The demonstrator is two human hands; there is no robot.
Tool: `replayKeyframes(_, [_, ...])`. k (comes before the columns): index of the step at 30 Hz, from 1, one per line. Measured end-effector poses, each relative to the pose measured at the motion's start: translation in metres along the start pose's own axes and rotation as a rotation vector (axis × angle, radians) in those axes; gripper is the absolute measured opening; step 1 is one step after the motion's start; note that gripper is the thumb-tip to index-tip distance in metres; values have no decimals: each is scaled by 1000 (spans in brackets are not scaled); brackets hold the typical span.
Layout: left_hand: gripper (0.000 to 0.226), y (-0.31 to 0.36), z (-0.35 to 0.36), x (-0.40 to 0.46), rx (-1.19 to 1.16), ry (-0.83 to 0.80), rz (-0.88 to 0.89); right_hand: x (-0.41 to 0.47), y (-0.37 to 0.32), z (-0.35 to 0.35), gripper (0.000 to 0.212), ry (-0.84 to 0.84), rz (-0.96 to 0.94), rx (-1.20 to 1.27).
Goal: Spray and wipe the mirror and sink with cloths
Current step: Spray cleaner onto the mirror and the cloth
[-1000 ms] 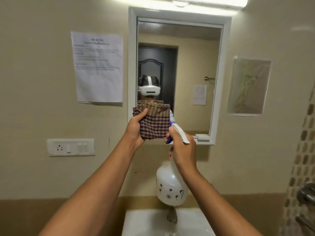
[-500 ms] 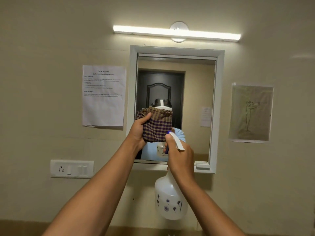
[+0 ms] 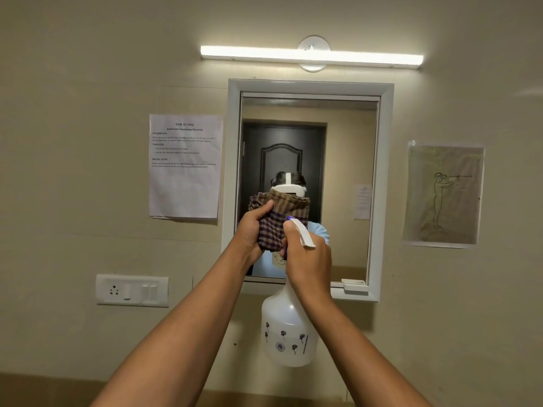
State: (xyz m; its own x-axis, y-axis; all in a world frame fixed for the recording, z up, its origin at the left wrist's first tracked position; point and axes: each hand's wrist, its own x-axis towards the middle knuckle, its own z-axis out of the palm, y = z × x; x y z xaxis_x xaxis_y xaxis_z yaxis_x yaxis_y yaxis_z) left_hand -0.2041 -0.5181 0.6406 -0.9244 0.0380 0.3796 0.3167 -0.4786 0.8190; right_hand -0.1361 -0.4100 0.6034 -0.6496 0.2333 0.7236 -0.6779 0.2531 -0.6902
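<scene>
Directly before the mirror (image 3: 338, 171), checked cloth (image 3: 279, 218) and spray bottle (image 3: 289, 333).

The cloth (image 3: 279, 218) and bottle (image 3: 289, 333) are before the mirror (image 3: 338, 171), cloth left of the bottle's nozzle. A sheet (image 3: 185, 165) hangs left of the mirror, a socket (image 3: 132, 290) below it; a drawing (image 3: 443, 196) right, a lamp (image 3: 311, 55) above.

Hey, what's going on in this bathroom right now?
A person faces a white-framed wall mirror. The left hand holds a brown-and-purple checked cloth up before the glass. The right hand grips the neck of a white plastic spray bottle with flower prints, nozzle close to the cloth. Whether it is spraying is unclear.
</scene>
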Motion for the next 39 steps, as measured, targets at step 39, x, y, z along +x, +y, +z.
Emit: replayKeyframes(39, [26, 14, -30, -16, -24, 81, 48, -23, 22, -7, 32, -64, 59, -117])
